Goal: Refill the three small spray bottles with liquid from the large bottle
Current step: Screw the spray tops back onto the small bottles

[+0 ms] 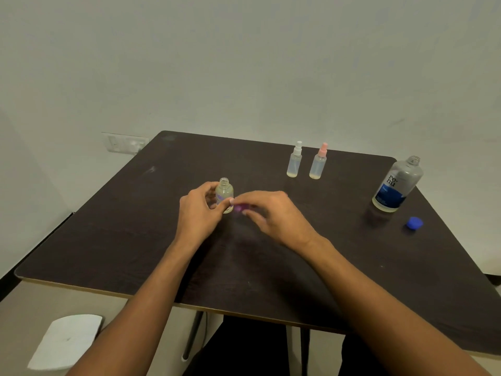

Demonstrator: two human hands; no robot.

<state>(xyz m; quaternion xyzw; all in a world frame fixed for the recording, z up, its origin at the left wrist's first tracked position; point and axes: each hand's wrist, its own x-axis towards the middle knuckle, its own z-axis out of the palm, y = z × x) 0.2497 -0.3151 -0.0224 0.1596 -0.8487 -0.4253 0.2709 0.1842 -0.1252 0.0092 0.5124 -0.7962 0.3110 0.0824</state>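
Observation:
A small clear bottle (225,192) with a purple label stands uncapped near the middle of the dark table (135,226), and my left hand (199,210) grips it from the left. My right hand (271,213) holds its purple spray cap (239,208) right beside the bottle, low against the tabletop. Two more small spray bottles stand capped at the back: one with a white top (295,160) and one with a pink top (318,162). The large clear bottle (397,184) with a blue label stands open at the right, its blue cap (414,223) lying in front of it.
A wall socket plate (123,143) sits on the wall behind the table's back left corner. A white cloth (66,341) lies on the floor at the lower left. Table legs and my dark trousers show under the front edge.

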